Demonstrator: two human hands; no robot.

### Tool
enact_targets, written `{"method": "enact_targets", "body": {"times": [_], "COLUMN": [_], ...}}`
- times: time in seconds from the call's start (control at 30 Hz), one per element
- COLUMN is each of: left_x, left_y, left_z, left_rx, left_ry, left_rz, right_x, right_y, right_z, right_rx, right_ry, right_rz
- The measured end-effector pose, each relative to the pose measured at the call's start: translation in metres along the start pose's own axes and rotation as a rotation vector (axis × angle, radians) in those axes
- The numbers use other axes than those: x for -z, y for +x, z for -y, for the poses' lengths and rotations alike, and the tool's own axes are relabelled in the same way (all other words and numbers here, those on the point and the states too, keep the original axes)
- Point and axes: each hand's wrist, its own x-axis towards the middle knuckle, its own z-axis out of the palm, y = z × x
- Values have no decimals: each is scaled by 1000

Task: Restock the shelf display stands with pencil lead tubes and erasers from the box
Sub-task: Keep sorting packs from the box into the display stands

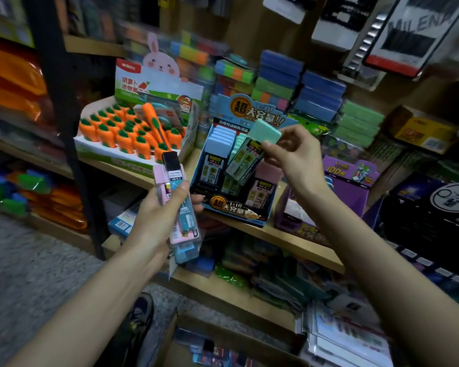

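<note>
My left hand point(159, 215) grips a bundle of pencil lead tubes point(179, 205), pink and blue, in front of the shelf edge. A single green lead tube point(252, 152) is pinched in my right hand point(294, 152), tilted over the blue display stand point(233, 207). The stand sits on the wooden shelf and holds rows of blue, green and pink tubes standing upright. To its left stands a white display point(133, 154) full of orange carrot-shaped erasers under a rabbit header card.
Stacks of coloured packs point(302, 94) rise behind the blue stand. A purple box point(347, 181) sits just right of it, and dark boxes point(435, 215) lie further right. Lower shelves hold more stationery. A black upright post point(64, 102) stands left.
</note>
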Motion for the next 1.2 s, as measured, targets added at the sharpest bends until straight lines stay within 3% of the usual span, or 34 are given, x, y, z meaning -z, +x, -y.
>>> {"method": "enact_targets", "body": {"times": [0.3, 0.5, 0.67, 0.83, 0.93, 1.1, 1.2], "left_x": [4, 4, 4, 0, -5, -23, -40], "left_y": [-1, 0, 1, -3, -8, -18, -25], "left_z": [-3, -6, -6, -6, -3, 6, 15], "left_rx": [7, 9, 14, 25, 37, 69, 100], "left_ry": [48, 63, 69, 87, 105, 131, 126], "left_rz": [3, 20, 36, 95, 153, 260, 327], "right_x": [-16, -25, -28, -24, -21, -17, -4], "right_y": [-16, -22, -26, -21, -32, -59, -71], "right_z": [-20, -27, -34, -30, -20, -4, -11], "right_rx": [311, 186, 521, 602, 504, -62, -246], "right_ry": [-445, -346, -703, -936, -788, -38, 195], "right_rz": [161, 102, 72, 22, 45, 271, 285]}}
